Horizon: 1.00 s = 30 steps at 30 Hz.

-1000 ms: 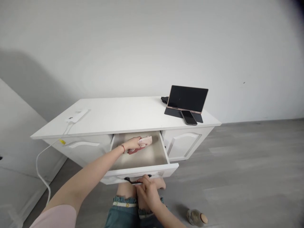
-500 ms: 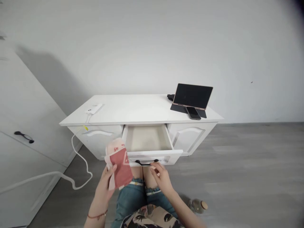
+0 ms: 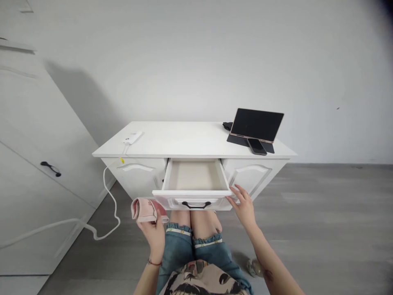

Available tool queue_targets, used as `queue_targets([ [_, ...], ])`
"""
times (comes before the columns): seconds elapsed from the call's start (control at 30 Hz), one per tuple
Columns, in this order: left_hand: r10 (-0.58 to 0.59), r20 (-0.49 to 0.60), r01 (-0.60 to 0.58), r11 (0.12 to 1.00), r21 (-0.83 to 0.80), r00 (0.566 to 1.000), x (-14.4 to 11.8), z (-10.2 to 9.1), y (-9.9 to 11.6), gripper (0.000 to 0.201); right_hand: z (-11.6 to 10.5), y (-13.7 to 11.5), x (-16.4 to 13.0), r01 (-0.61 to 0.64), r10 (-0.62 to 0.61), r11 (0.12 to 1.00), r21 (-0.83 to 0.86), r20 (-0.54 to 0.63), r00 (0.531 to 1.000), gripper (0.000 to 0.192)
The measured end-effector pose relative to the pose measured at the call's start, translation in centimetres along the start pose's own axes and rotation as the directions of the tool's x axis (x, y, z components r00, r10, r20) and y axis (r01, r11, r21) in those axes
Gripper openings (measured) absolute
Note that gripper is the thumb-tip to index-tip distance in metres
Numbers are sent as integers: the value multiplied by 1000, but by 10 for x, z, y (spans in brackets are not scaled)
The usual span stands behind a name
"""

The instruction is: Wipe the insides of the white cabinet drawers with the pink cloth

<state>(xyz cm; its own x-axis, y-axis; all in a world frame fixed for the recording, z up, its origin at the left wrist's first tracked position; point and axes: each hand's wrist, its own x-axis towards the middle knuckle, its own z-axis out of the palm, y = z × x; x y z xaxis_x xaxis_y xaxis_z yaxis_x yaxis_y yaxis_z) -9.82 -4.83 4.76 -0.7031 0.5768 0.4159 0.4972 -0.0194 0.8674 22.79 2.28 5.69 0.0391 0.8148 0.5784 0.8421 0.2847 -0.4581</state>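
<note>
Change: since half a second ago you have lowered the pink-and-red cloth (image 3: 146,210) from an upright spread in front of the cabinet to a bunched bundle beside your knee, and your right hand (image 3: 245,207) has left the handle (image 3: 196,205) for the drawer's right front corner.
Left hand: your left hand (image 3: 154,230) is closed around the cloth from below, with the bundle sticking out to the left.
Right hand: your fingers are spread wide, fingertips (image 3: 233,198) at or just off the corner of the drawer (image 3: 194,192); you hold nothing.
Cloth position: outside the drawer, just left of and below its front panel, above the floor.
Drawer: pulled out over your knees, its pale bottom showing.
Cabinet top: the white cabinet (image 3: 190,141) carries a propped tablet (image 3: 257,125) with a phone (image 3: 257,146) lying before it at the right, and a white charger (image 3: 133,137) at the left whose cable (image 3: 101,213) trails down to the floor.
Floor: a small jar (image 3: 254,268) sits near your right forearm.
</note>
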Motion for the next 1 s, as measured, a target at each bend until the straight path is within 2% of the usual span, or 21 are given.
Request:
queue_targets([
  [0.1,120,-49,-116,991,73,992,9,26,-8,51,8,3,6,-86,84,994,64,34,996,48],
  [0.2,153,-42,-150,986,66,987,17,54,-11,44,18,7,13,-171,169,984,59,29,985,63],
  [0.3,146,-49,-142,987,76,988,19,80,-8,54,26,13,24,-229,227,972,57,38,973,69],
  [0.43,93,45,-97,988,117,995,14,100,-1,56,27,23,41,-246,227,955,167,126,966,65],
  [0.63,225,127,-235,969,74,966,-2,122,8,64,24,40,55,-316,228,860,401,252,941,53],
  [0.7,297,192,-315,946,72,935,-13,134,8,62,26,45,57,-347,254,839,419,261,931,54],
  [0.87,424,382,-498,860,115,821,-43,160,14,57,32,53,59,-420,290,767,486,322,901,52],
  [0.93,495,425,-586,803,111,758,-51,164,22,57,32,54,61,-443,295,725,528,342,892,53],
  [1.0,586,473,-698,711,89,658,-57,167,33,58,31,54,62,-479,309,674,562,374,874,54],
])
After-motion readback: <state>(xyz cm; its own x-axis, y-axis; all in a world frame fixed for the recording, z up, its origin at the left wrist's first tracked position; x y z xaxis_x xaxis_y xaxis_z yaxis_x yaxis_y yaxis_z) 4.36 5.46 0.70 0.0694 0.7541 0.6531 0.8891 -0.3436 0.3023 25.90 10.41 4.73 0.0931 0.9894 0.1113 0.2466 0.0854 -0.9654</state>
